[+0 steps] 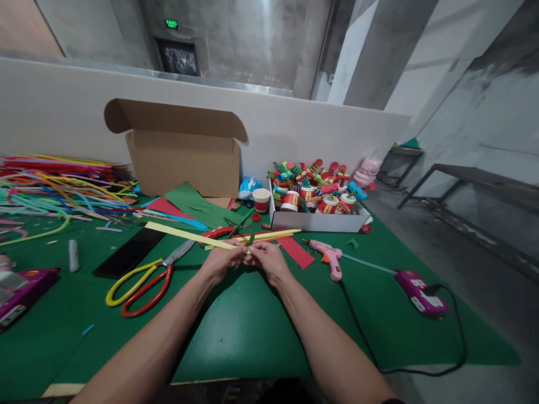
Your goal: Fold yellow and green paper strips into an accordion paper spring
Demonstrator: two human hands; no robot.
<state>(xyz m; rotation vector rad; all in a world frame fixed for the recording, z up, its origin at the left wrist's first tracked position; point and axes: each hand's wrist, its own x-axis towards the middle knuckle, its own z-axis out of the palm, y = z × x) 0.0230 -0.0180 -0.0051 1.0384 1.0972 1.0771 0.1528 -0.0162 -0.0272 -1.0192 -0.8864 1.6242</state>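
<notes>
Head view: left hand, right hand pinch yellow strip; sign illegible.

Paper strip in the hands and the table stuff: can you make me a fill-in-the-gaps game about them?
The left hand and the right hand pinch a long thin paper strip coloured ____.
The big metal scissors have one yellow handle loop and one ____ loop.
The pink plastic glue gun lies to the ____ of both hands.
The brown cardboard box stands with its lid ____.
Missing words: yellow, red, right, open.
</notes>
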